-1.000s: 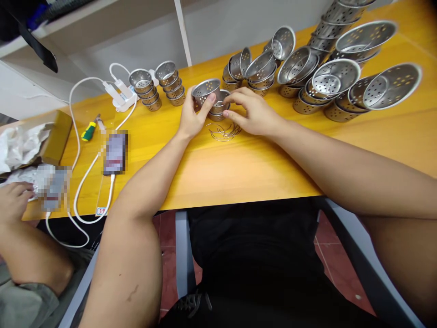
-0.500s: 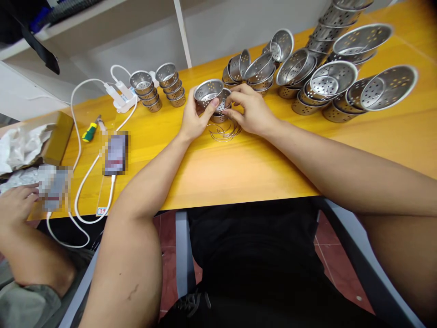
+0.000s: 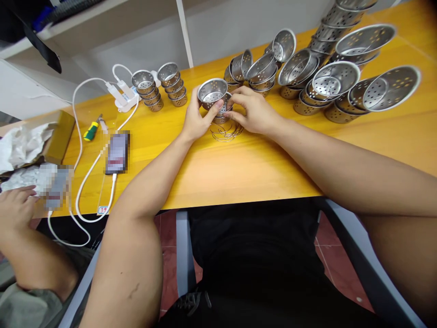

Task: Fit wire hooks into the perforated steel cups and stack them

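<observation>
So we had our left hand (image 3: 196, 116) clamped around a silver, round perforated metal cup (image 3: 212, 92) just above the middle of the frame, thumb on the near side, mouth tipped a bit toward us. Our right hand (image 3: 254, 111) was pinched in close beside it, thumb and fingertips at the rim of a short silver stack of perforated metal cups (image 3: 222, 117), though we honestly couldn't tell if they'd closed on it. The hands were near each other but not touching. Right below that stack, a loose tangle of thin silver wire rings (image 3: 226, 133) lay on the yellow-orange wood-look table (image 3: 232, 173). More silver cups stood nested in two neat stacks (image 3: 175, 89) left of the top centre, plus a bunch of messier leaning stacks (image 3: 309, 91) across the upper right. A neighbour's hand (image 3: 17, 207) was at the left edge, by some crinkly clear plastic bags (image 3: 29, 177).
</observation>
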A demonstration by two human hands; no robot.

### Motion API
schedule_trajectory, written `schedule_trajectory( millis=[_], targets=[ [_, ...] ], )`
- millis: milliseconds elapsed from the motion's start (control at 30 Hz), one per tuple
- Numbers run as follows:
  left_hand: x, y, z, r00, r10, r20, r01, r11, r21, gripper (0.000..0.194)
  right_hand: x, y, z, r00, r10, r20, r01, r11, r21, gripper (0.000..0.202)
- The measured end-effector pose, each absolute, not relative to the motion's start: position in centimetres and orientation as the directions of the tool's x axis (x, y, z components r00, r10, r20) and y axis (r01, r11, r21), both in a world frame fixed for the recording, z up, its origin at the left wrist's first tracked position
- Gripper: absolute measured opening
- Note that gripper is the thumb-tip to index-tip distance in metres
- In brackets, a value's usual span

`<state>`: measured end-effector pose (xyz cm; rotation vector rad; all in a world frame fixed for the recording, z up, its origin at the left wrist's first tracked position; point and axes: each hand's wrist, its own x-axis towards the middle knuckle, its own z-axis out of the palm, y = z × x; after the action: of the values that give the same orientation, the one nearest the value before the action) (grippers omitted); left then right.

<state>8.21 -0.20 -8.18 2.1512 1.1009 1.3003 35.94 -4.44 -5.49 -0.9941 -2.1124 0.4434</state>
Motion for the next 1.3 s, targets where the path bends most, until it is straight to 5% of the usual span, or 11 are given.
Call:
schedule_trajectory(
  millis=[333,600,833,967,1133,1300],
  targets=[
    [8.6,-1.0,-7.7,0.304,0.828,0.471,0.424,-0.56,0.711,0.08,34.9,-5.0,-6.0,-0.384,0.776,0.5,0.43,0.63,-0.647,0.095],
    [8.3,0.0,-8.1,0.327,0.812,0.484,0.406,-0.583,0.704,0.079,35.4,-5.5,-5.3,-0.422,0.756,0.501,0.47,0.655,-0.592,0.058],
    [6.2,4.0,-11.7,0.103,0.85,0.516,0.433,-0.506,0.746,0.091,35.3,-5.2,-5.7,-0.372,0.758,0.535,0.46,0.652,-0.603,0.089],
    [5.3,5.0,-11.6,-0.034,0.833,0.552,0.471,-0.473,0.744,0.047,36.4,-6.0,-3.6,-0.311,0.807,0.503,0.53,0.586,-0.613,0.074],
    [7.2,1.5,-9.5,0.24,0.828,0.506,0.476,-0.555,0.682,0.006,39.1,-6.3,-1.0,-0.195,0.783,0.591,0.66,0.55,-0.512,0.072],
    [7.5,0.6,-9.4,0.224,0.85,0.476,0.544,-0.514,0.663,0.028,41.4,-4.1,-2.3,-0.211,0.807,0.552,0.67,0.53,-0.519,0.082]
  ],
)
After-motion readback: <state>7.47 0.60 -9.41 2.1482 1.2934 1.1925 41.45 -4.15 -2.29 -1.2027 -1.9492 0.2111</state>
